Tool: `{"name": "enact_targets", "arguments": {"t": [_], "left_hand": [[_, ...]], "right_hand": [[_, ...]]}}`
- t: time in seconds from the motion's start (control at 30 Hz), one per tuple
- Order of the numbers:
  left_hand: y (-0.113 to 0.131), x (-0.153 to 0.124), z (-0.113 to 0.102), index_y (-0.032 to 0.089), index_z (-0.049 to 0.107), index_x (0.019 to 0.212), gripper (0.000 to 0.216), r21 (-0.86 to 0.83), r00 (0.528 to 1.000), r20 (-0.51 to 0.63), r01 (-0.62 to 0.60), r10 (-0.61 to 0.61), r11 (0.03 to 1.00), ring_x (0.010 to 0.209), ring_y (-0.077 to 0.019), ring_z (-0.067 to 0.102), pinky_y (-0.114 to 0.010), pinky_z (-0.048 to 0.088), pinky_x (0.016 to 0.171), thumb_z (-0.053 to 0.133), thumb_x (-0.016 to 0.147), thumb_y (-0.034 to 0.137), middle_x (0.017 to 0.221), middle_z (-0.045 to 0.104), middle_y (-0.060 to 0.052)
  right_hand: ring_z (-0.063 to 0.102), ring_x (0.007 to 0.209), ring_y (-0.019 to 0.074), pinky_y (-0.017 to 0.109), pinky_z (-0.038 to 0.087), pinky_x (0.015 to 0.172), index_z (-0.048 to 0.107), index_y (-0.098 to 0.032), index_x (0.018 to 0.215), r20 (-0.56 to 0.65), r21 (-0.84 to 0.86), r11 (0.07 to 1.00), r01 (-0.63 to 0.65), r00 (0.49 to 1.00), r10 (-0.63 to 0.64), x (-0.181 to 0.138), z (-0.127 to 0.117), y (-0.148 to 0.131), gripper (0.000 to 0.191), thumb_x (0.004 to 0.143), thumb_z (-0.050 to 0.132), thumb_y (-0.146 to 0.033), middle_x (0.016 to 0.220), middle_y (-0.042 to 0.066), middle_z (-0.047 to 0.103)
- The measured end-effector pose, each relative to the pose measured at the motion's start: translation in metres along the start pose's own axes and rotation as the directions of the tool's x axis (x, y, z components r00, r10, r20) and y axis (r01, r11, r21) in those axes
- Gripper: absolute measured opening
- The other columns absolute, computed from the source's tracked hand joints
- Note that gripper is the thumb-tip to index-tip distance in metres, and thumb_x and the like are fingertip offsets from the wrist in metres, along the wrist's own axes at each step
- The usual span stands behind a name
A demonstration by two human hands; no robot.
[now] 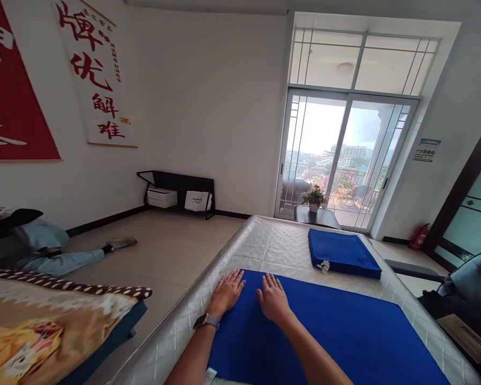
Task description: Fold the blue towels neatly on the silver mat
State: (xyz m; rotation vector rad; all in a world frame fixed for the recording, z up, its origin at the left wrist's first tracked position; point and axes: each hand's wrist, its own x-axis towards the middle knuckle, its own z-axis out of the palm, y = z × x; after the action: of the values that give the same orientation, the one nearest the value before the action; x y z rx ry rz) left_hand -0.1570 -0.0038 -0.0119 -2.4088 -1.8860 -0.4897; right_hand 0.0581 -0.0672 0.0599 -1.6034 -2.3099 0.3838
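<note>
A large blue sheet (344,331) lies spread flat over a quilted silver mattress (264,246). My left hand (226,292) rests flat at the sheet's far left corner, fingers stretched out, partly on the mattress. It wears a watch on the wrist. My right hand (273,298) lies flat on the blue sheet just beside it, fingers spread. Neither hand holds anything. Farther away on the mattress sits a folded blue cloth (342,254) with a white tag at its near corner.
A second bed with a patterned blanket (44,326) stands at the left. A person's leg in jeans (60,259) stretches across the floor. A black rack (178,193) holds white boxes by the wall. A potted plant (315,199) stands before the glass balcony door. A fire extinguisher (420,237) is at the right.
</note>
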Motion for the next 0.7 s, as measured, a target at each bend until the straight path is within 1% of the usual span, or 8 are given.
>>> {"name": "enact_targets", "arguments": {"t": [0.07, 0.13, 0.2, 0.27, 0.4, 0.53, 0.6, 0.7], "left_hand": [[-0.002, 0.001, 0.002, 0.021, 0.044, 0.153, 0.053, 0.004, 1.000, 0.000, -0.008, 0.008, 1.000, 0.147, -0.0309, 0.040, -0.055, 0.030, 0.120, 0.034, 0.104, 0.036, 0.160, 0.041, -0.013], [-0.004, 0.002, 0.005, 0.019, 0.043, 0.154, 0.054, 0.012, 1.000, 0.010, -0.013, 0.013, 1.000, 0.148, -0.0305, 0.039, -0.055, 0.029, 0.120, 0.033, 0.104, 0.036, 0.160, 0.041, -0.013], [-0.008, 0.002, 0.009, 0.018, 0.042, 0.154, 0.054, 0.021, 1.000, 0.021, -0.014, 0.013, 1.000, 0.148, -0.0303, 0.038, -0.055, 0.029, 0.120, 0.033, 0.103, 0.035, 0.161, 0.040, -0.013], [-0.011, 0.002, 0.014, 0.020, 0.044, 0.154, 0.053, 0.027, 1.000, 0.014, -0.029, 0.028, 0.999, 0.149, -0.0300, 0.037, -0.055, 0.027, 0.121, 0.034, 0.103, 0.033, 0.161, 0.040, -0.012], [-0.015, -0.001, 0.019, 0.026, 0.052, 0.148, 0.050, 0.023, 0.998, -0.016, -0.055, 0.055, 0.998, 0.148, -0.0298, 0.038, -0.054, 0.024, 0.122, 0.038, 0.101, 0.029, 0.160, 0.043, -0.009], [-0.015, 0.001, 0.018, 0.026, 0.055, 0.146, 0.050, 0.003, 0.999, -0.002, -0.034, 0.034, 0.999, 0.148, -0.0295, 0.038, -0.053, 0.025, 0.122, 0.039, 0.099, 0.031, 0.159, 0.046, -0.009], [-0.015, 0.003, 0.018, 0.021, 0.051, 0.149, 0.053, 0.014, 0.999, 0.030, -0.018, 0.017, 1.000, 0.148, -0.0291, 0.038, -0.053, 0.026, 0.122, 0.039, 0.098, 0.032, 0.160, 0.043, -0.010], [-0.019, 0.006, 0.022, 0.019, 0.050, 0.150, 0.055, 0.042, 0.998, 0.068, -0.020, 0.017, 0.999, 0.149, -0.0282, 0.038, -0.052, 0.025, 0.122, 0.038, 0.098, 0.033, 0.160, 0.042, -0.010]], "right_hand": [[0.015, 0.155, 0.0285, 0.052, 0.014, 0.125, 0.030, -0.008, 0.158, -0.002, 0.022, 1.000, 0.019, 1.000, -0.019, 0.010, 0.016, -0.015, 0.068, 0.102, 0.026, -0.046, 0.167, 0.014, 0.020], [0.014, 0.155, 0.0278, 0.051, 0.013, 0.125, 0.029, -0.009, 0.159, 0.005, 0.023, 1.000, 0.014, 1.000, -0.014, 0.013, 0.025, -0.013, 0.069, 0.102, 0.026, -0.048, 0.167, 0.014, 0.020], [0.013, 0.156, 0.0263, 0.050, 0.011, 0.125, 0.027, -0.010, 0.160, 0.019, 0.009, 1.000, -0.013, 1.000, 0.012, 0.007, 0.024, 0.001, 0.069, 0.102, 0.025, -0.050, 0.167, 0.012, 0.020], [0.012, 0.156, 0.0248, 0.048, 0.009, 0.126, 0.024, -0.012, 0.161, 0.035, -0.016, 0.998, -0.058, 0.998, 0.058, -0.005, 0.013, 0.024, 0.070, 0.103, 0.022, -0.051, 0.168, 0.010, 0.018], [0.010, 0.156, 0.0229, 0.044, 0.007, 0.126, 0.020, -0.009, 0.161, 0.056, -0.096, 0.979, -0.179, 0.981, 0.185, -0.048, -0.028, 0.094, 0.073, 0.103, 0.019, -0.053, 0.168, 0.010, 0.016], [0.011, 0.156, 0.0173, 0.037, 0.007, 0.126, 0.020, -0.016, 0.162, 0.071, -0.155, 0.962, -0.225, 0.969, 0.238, -0.105, -0.072, 0.183, 0.070, 0.102, 0.019, -0.054, 0.168, 0.004, 0.018], [0.012, 0.155, 0.0170, 0.036, 0.009, 0.126, 0.023, -0.017, 0.161, 0.018, -0.194, 0.933, -0.303, 0.950, 0.312, -0.135, -0.091, 0.230, 0.069, 0.102, 0.019, -0.053, 0.168, 0.004, 0.019], [0.018, 0.154, 0.0186, 0.038, 0.015, 0.125, 0.028, -0.014, 0.160, -0.099, -0.276, 0.849, -0.451, 0.892, 0.441, -0.177, -0.111, 0.291, 0.067, 0.102, 0.021, -0.048, 0.167, 0.006, 0.025]]}}
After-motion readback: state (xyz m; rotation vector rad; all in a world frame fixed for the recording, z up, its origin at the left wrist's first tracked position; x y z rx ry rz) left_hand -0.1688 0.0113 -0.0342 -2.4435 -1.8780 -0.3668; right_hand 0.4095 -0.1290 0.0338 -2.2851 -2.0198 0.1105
